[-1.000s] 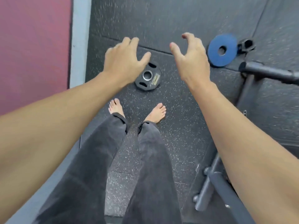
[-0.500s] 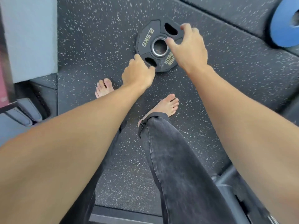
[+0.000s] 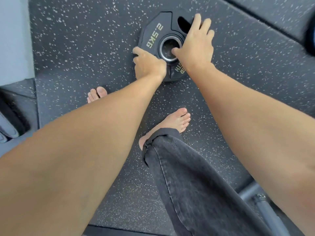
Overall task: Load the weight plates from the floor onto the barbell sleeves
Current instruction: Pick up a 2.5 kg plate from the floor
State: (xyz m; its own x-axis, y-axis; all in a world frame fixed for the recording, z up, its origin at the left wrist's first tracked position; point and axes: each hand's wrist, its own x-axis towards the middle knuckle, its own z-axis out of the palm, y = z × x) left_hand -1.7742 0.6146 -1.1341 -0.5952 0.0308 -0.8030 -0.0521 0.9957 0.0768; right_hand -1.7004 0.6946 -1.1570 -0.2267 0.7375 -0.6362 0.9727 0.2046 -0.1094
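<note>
Gripping both hands' curled fingers, left hand [image 3: 148,64] and right hand [image 3: 196,46], round matte octagonal black plate [image 3: 153,34] on speckled rubber floor [image 3: 85,48].

Black weight plate [image 3: 153,31] at twelve o'clock, gold "2.5KG" lettering, a silver ring round its centre hole. Under it, dark grey floor [image 3: 85,48] flecked with white speckles. At five o'clock, a washed-black denim trouser leg [image 3: 196,184]. Pale grey panel [image 3: 13,40] at ten o'clock.
</note>
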